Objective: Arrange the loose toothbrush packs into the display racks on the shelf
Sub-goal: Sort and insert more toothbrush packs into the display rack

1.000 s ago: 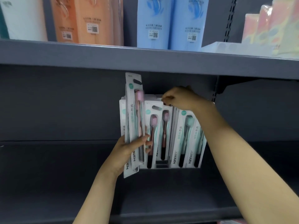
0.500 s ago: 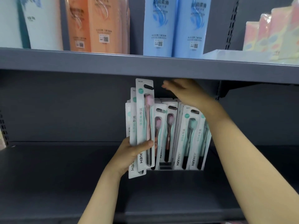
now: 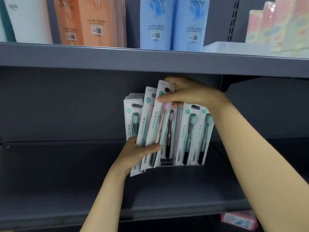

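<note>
Right hand (image 3: 187,92) reaching in from above, pinching the top of the front pack (image 3: 158,124) between thumb and fingers, just under the upper shelf (image 3: 150,62). Left hand (image 3: 135,153) gripping the lower end of a small fan of loose packs (image 3: 142,131), thumb laid across the front one. Pinched pack tilted, top leaning right, still among the fan and not yet seated in the rack (image 3: 165,162).

Seemingly partway through: left and right sections already filled with upright packs; middle section thinner, with bare rack showing at its base. At least two packs still in hand; exact count not clear.

Packs long, narrow and white, with a dark hang slot at the top, teal markings and a clear window. Front pack showing a pink-headed brush; racked packs (image 3: 194,134) on the right showing teal-headed ones.
</note>
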Action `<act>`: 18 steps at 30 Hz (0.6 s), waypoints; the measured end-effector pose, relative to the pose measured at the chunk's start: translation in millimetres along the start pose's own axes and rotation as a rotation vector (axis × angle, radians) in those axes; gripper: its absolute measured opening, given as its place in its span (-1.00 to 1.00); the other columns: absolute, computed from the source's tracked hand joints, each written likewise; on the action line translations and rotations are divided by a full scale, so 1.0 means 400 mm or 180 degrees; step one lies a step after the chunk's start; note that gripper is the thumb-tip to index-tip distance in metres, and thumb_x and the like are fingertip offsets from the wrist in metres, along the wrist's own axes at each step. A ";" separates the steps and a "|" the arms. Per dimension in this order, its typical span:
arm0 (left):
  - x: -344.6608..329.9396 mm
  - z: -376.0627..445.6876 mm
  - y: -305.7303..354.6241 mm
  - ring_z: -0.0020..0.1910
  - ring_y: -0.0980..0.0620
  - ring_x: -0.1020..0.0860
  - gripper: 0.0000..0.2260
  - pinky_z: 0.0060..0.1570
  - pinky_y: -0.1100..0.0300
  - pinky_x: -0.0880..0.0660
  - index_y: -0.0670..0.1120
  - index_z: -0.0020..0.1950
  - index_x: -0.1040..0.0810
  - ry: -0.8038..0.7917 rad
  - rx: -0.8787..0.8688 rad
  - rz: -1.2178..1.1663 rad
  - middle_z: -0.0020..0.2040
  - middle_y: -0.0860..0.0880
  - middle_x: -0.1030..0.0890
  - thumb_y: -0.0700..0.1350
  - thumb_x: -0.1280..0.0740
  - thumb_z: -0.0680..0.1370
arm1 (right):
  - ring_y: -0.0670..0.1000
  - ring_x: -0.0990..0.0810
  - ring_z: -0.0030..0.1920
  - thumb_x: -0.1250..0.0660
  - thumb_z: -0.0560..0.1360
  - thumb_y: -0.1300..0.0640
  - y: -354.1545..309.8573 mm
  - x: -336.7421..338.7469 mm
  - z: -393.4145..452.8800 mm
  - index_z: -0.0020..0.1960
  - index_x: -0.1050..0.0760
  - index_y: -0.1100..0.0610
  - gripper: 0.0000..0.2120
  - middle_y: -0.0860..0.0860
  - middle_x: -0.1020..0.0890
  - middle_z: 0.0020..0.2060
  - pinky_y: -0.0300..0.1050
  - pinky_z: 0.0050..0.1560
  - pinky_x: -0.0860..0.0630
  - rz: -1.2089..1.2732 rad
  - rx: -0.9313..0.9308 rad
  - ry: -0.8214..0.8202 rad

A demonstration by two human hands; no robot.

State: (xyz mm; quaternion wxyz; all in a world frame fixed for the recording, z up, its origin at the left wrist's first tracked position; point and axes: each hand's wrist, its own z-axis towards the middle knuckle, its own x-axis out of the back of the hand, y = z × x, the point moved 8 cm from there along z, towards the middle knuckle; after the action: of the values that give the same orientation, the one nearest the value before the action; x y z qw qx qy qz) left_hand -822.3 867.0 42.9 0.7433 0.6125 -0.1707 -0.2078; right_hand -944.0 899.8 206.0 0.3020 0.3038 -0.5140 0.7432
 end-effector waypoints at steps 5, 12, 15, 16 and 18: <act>-0.017 -0.013 -0.004 -0.16 0.07 -0.66 -0.85 -0.14 0.28 -0.57 -0.04 0.05 -0.61 -0.0033 -0.0162 0.0044 -0.10 -0.06 -0.71 -0.16 -0.41 0.49 | -0.05 -0.54 -0.35 -0.44 0.43 0.02 0.019 0.044 -0.026 -0.08 -0.45 0.08 -0.79 -0.01 -0.57 -0.29 -0.31 -0.42 -0.45 -0.0391 -0.0175 0.0303; -0.021 -0.019 -0.010 -0.21 0.11 -0.64 -0.86 -0.15 0.29 -0.58 0.01 0.10 -0.59 0.0124 -0.0245 0.0054 -0.08 0.00 -0.69 -0.08 -0.29 0.58 | -0.02 -0.61 -0.05 -0.46 0.34 -0.05 0.049 0.087 -0.026 -0.32 -0.30 0.07 -0.64 -0.13 -0.46 -0.33 -0.19 -0.25 -0.35 -0.0977 -0.0429 0.0994; -0.017 -0.018 -0.004 -0.19 0.09 -0.64 -0.80 -0.18 0.32 -0.55 -0.13 0.15 -0.60 0.0208 -0.0270 0.0059 -0.08 0.04 -0.70 -0.10 -0.29 0.58 | 0.03 -0.44 -0.29 -0.44 0.34 -0.08 0.050 0.100 -0.033 -0.36 -0.27 0.10 -0.60 -0.02 -0.45 -0.35 -0.15 -0.34 -0.24 -0.1372 -0.0515 0.1254; -0.016 -0.019 -0.003 -0.18 0.07 -0.64 -0.79 -0.19 0.33 -0.54 -0.16 0.14 -0.60 0.0214 -0.0289 0.0075 -0.09 0.07 -0.70 -0.11 -0.29 0.59 | 0.03 -0.40 -0.34 -0.44 0.33 -0.08 0.052 0.100 -0.035 -0.38 -0.25 0.10 -0.59 0.00 -0.43 -0.37 -0.15 -0.37 -0.21 -0.1384 -0.0513 0.1298; -0.012 -0.025 -0.001 -0.16 0.04 -0.64 -0.81 -0.19 0.34 -0.53 -0.16 0.11 -0.61 0.0224 -0.0322 0.0019 -0.10 0.11 -0.71 -0.13 -0.28 0.59 | 0.01 -0.39 -0.38 -0.45 0.35 -0.04 0.055 0.095 -0.039 -0.38 -0.27 0.12 -0.60 0.00 -0.42 -0.41 -0.16 -0.38 -0.20 -0.1264 -0.0452 0.1299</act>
State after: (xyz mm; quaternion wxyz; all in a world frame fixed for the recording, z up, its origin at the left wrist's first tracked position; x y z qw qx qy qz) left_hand -821.4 877.7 40.5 0.7795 0.5806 -0.1356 -0.1923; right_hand -986.9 913.2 217.8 0.5592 0.2208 -0.4238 0.6774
